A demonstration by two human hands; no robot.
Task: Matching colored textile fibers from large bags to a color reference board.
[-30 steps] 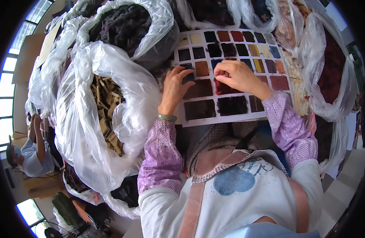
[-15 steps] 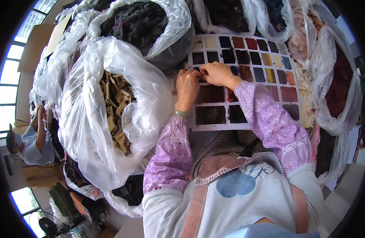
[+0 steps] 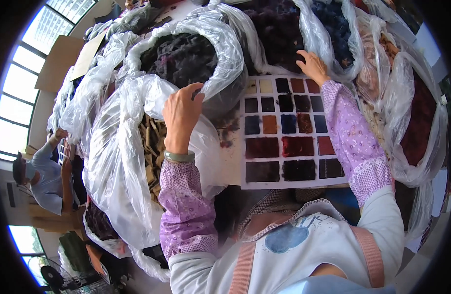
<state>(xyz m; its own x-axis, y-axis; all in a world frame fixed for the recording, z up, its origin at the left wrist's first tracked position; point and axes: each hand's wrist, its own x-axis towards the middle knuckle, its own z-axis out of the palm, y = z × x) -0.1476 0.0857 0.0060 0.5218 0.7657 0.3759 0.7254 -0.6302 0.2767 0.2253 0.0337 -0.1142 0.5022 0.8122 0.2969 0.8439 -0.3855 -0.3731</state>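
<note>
My left hand (image 3: 183, 112), a bangle at its wrist, is raised over the clear plastic beside a bag of dark grey-black fibre (image 3: 179, 56). Its fingers are bent, with the thumb apart and nothing visible in them. Farther right, my right hand (image 3: 313, 66) reaches past the top of a white swatch sheet (image 3: 243, 161), at the edge of a bag of dark purplish-black fibre (image 3: 277, 36). Its thumb and forefinger are spread, with no held thing visible. The sheet bears rows of fuzzy squares in black, grey, blue, brown and red; my right forearm covers part of it.
A plastic bag of tan chunks (image 3: 154, 142) stands left of the sheet. Bags of blue fibre (image 3: 339, 29) and deep red fibre (image 3: 416, 127) lie to the right. At far left another person (image 3: 49, 171) works with a similar swatch sheet (image 3: 65, 149).
Both hands have left the sheet's upper left squares and separated: the left toward the grey-black bag, the right up to the purplish-black bag. The whole view has shifted slightly.
</note>
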